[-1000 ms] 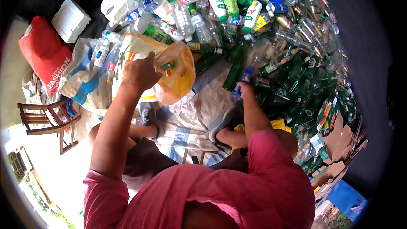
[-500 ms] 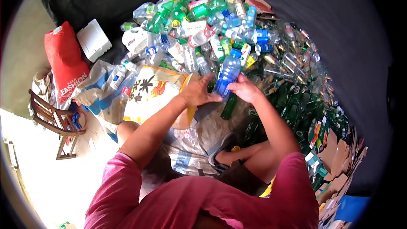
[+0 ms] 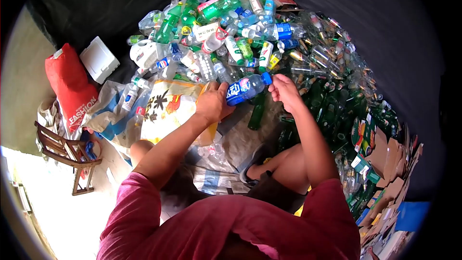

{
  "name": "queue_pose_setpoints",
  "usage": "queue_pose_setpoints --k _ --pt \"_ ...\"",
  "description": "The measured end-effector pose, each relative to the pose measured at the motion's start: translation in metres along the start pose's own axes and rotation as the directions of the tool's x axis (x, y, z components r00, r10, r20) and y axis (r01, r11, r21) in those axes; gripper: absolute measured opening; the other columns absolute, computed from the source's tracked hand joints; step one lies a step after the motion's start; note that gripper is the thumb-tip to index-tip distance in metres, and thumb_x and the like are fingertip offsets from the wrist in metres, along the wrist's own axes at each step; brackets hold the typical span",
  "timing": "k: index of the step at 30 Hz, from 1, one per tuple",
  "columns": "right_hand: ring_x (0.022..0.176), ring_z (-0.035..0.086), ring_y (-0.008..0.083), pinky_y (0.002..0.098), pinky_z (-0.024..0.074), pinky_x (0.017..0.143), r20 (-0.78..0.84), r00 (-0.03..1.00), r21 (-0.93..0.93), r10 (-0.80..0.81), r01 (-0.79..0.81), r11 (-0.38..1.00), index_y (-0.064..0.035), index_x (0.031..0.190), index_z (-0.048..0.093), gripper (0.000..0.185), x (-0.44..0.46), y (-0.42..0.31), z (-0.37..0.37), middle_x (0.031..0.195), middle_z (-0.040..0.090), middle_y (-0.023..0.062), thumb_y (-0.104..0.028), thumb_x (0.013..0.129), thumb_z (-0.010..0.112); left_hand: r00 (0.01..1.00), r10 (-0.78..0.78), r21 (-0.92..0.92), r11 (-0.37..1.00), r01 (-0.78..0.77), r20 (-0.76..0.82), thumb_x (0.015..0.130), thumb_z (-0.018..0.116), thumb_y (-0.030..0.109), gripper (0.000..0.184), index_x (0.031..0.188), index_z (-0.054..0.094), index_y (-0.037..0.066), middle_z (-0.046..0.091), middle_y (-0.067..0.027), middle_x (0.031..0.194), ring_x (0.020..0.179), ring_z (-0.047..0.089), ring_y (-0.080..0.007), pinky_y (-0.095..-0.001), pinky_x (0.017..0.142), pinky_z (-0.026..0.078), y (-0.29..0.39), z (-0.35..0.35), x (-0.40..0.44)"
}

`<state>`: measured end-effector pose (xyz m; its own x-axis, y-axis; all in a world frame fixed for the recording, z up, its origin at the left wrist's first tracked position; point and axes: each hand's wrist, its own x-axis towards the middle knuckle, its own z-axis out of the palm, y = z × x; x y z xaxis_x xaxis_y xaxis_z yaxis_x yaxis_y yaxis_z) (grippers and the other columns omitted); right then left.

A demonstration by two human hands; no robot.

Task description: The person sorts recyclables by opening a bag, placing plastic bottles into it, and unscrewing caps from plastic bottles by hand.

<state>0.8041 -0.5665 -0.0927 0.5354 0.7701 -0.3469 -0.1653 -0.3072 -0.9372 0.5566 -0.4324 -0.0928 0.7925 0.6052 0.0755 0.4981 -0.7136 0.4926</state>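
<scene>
A clear plastic bottle [image 3: 244, 90] with a blue label and blue cap [image 3: 266, 78] lies nearly level in front of me, its cap end to the right. My left hand [image 3: 214, 102] is wrapped round its base end. At the other end, my right hand [image 3: 285, 91] is closed, its thumb and fingers at the cap's edge. Under my left hand is a white and yellow printed sack [image 3: 173, 108]. A green glass bottle [image 3: 256, 114] stands out just below the held bottle. Beyond my hands, plastic bottles [image 3: 219, 9] are heaped.
Green glass bottles [image 3: 332, 115] pile up on the right, with flattened cardboard [image 3: 387, 156] nearer me. To the left are a red bag [image 3: 70, 86], a white foam box [image 3: 99, 60] and a small wooden chair [image 3: 72, 151]. Black sheeting [image 3: 385, 58] hangs behind.
The bottle has turned from upright to nearly level. My left hand has closed round its base, and my right hand has moved from its side up to the cap. The view has shifted slightly.
</scene>
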Motion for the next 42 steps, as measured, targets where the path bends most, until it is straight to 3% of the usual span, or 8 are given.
queue_pose_setpoints --k 3,7,10,24,28,32,39,42 --pt "0.051 0.046 0.0055 0.0205 0.0382 0.046 -0.140 0.986 0.052 0.085 -0.078 0.996 -0.0132 0.091 0.059 0.038 -0.012 -0.019 0.013 0.071 0.057 -0.0007 -0.050 0.099 0.055 1.000 0.028 0.066 0.997 -0.028 -0.009 0.075 0.078 0.031 0.054 0.118 0.053 0.011 0.058 -0.0182 0.110 0.103 0.062 -0.0394 -0.0471 0.087 0.052 0.006 0.002 0.001" --pt "0.103 0.065 0.0404 0.0449 0.0512 0.088 -0.307 0.939 -0.447 -0.156 0.003 0.895 -0.0034 0.116 0.069 0.076 0.006 -0.003 0.025 0.104 0.071 0.0208 -0.070 0.096 0.038 0.985 0.135 0.187 0.976 -0.113 -0.112 0.073 0.077 0.027 0.053 0.119 0.054 0.011 0.057 -0.0161 0.107 0.104 0.060 -0.0366 -0.0449 0.087 0.051 0.010 0.001 0.001" --pt "0.109 0.061 0.0457 0.0486 0.0477 0.093 -0.281 0.920 -0.641 -0.272 0.031 0.767 -0.0047 0.112 0.070 0.076 -0.007 -0.016 0.029 0.110 0.067 0.0265 -0.069 0.096 0.033 0.978 0.161 0.205 0.970 -0.132 -0.136 0.073 0.077 0.027 0.054 0.118 0.054 0.009 0.057 -0.0160 0.108 0.104 0.059 -0.0363 -0.0446 0.087 0.051 0.013 -0.002 -0.004" --pt "0.098 0.064 0.0415 0.0444 0.0490 0.084 -0.132 0.880 -0.623 -0.456 0.284 0.729 -0.0070 0.107 0.071 0.056 -0.015 -0.022 0.032 0.098 0.070 0.0210 -0.055 0.098 0.045 0.965 0.088 -0.216 0.976 -0.034 0.248 0.073 0.084 0.035 0.060 0.116 0.055 0.004 0.069 -0.0186 0.103 0.095 0.068 -0.0350 -0.0412 0.085 0.053 -0.002 -0.011 -0.004" --pt "0.093 0.067 0.0353 0.0407 0.0494 0.083 -0.106 0.881 -0.577 -0.461 0.323 0.750 -0.0041 0.107 0.070 0.052 -0.017 -0.023 0.027 0.095 0.071 0.0185 -0.051 0.098 0.048 0.831 0.249 -0.776 0.557 0.298 0.498 0.071 0.089 0.037 0.067 0.121 0.060 0.003 0.070 -0.0062 0.099 0.086 0.067 -0.0170 -0.0306 0.077 0.054 -0.011 -0.009 0.003" --pt "0.077 0.054 0.0088 0.0270 0.0450 0.073 -0.039 0.907 -0.264 -0.420 0.396 0.880 -0.0017 0.092 0.068 0.041 -0.004 -0.013 0.021 0.082 0.061 -0.0004 -0.039 0.101 0.053 0.580 0.350 -0.677 0.374 0.634 0.736 0.079 0.081 0.047 0.063 0.122 0.060 0.006 0.069 -0.0053 0.095 0.080 0.070 -0.0162 -0.0277 0.054 0.055 -0.016 -0.028 0.007" --pt "0.079 0.060 0.0142 0.0358 0.0471 0.073 -0.152 0.945 -0.353 -0.289 0.222 0.909 -0.0030 0.090 0.071 0.053 0.022 0.015 0.009 0.083 0.068 0.0062 -0.052 0.098 0.049 0.924 0.010 -0.796 0.511 0.324 0.382 0.067 0.092 0.039 0.102 0.147 0.037 0.008 0.058 -0.0107 0.125 0.101 0.065 -0.0225 -0.0367 0.080 0.058 -0.023 -0.018 0.005" --pt "0.099 0.067 0.0305 0.0436 0.0492 0.086 -0.306 0.951 -0.190 0.041 -0.103 0.976 -0.0013 0.110 0.070 0.060 0.022 0.020 0.010 0.108 0.071 0.0197 -0.056 0.091 0.055 0.982 0.189 -0.861 0.499 -0.095 0.001 0.079 0.078 -0.006 0.078 0.144 0.037 0.004 0.058 -0.0118 0.123 0.103 0.063 -0.0196 -0.0280 0.079 0.055 -0.030 0.011 0.007"
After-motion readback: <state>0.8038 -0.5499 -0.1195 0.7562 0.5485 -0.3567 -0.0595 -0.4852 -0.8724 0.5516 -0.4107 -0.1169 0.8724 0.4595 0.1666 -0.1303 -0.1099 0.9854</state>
